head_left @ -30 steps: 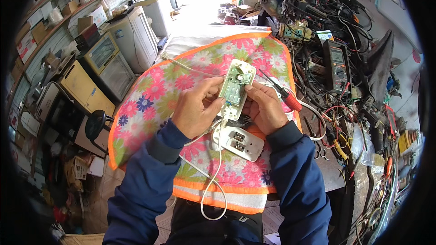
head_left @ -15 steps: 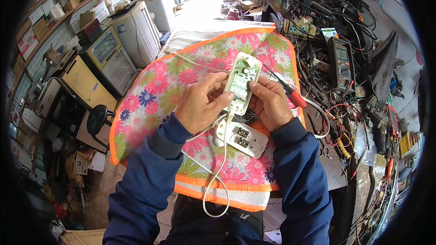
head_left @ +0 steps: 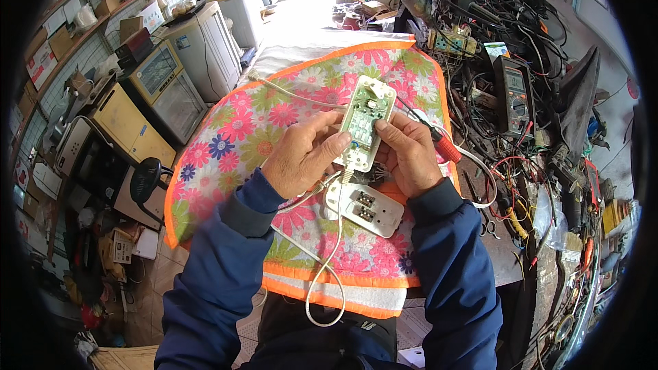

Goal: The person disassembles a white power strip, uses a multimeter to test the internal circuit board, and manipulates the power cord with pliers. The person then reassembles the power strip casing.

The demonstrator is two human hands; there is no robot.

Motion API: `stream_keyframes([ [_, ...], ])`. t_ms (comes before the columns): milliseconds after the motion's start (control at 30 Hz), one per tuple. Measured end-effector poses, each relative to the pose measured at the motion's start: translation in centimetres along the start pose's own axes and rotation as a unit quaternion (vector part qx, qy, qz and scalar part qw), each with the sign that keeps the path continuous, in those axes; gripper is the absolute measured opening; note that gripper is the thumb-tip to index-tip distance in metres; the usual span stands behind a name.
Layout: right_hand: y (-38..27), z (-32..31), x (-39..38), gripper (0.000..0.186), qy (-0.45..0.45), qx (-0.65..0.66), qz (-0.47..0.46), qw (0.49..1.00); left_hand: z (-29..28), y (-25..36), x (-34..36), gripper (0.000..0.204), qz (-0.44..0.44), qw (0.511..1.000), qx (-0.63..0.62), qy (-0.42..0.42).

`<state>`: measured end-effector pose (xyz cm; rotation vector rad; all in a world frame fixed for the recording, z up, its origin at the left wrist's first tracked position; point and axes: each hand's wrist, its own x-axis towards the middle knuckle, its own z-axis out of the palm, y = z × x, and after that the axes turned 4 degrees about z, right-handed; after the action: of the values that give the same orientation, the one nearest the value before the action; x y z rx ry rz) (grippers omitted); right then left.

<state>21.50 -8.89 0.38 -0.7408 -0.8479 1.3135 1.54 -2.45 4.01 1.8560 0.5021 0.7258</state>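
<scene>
An opened white plastic housing with a green circuit board is held upright between my hands over a flowered cloth. My left hand grips its left side, thumb near the lower board. My right hand grips the right side, thumb pressed at the board's edge. A white cord runs from the housing's lower end into a loop. Below lies a separate white socket piece with metal parts. Just right of my right hand rests a red-and-black tool with a thin shaft.
A heap of cables and tools fills the bench's right side, with a multimeter, scissors and a plastic bag. Appliances and loaded shelves line the left wall. A black chair stands at the left.
Both hands and the held housing have moved slightly up and to the right since a second ago, most of it in the first half second. The grip looks much the same.
</scene>
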Motion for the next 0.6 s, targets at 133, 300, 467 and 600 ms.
stream_keyframes([
  [133, 0.1, 0.6, -0.1, 0.022, 0.005, -0.018, -0.012, 1.000, 0.5, -0.8, 0.0, 0.045, 0.074, 0.996, -0.049, 0.012],
  [300, 0.1, 1.2, -0.6, 0.013, 0.006, -0.050, -0.014, 0.999, 0.0, -1.1, 0.1, 0.045, 0.073, 0.997, 0.020, 0.010],
  [467, -0.1, 2.1, -1.1, 0.013, -0.001, -0.080, -0.019, 0.997, 0.0, -0.8, 0.0, 0.042, 0.067, 0.998, -0.014, 0.012],
  [600, 0.0, 2.2, -1.3, 0.017, -0.022, -0.118, -0.007, 0.993, -0.1, -0.5, 0.0, 0.039, 0.036, 0.993, -0.110, 0.018],
])
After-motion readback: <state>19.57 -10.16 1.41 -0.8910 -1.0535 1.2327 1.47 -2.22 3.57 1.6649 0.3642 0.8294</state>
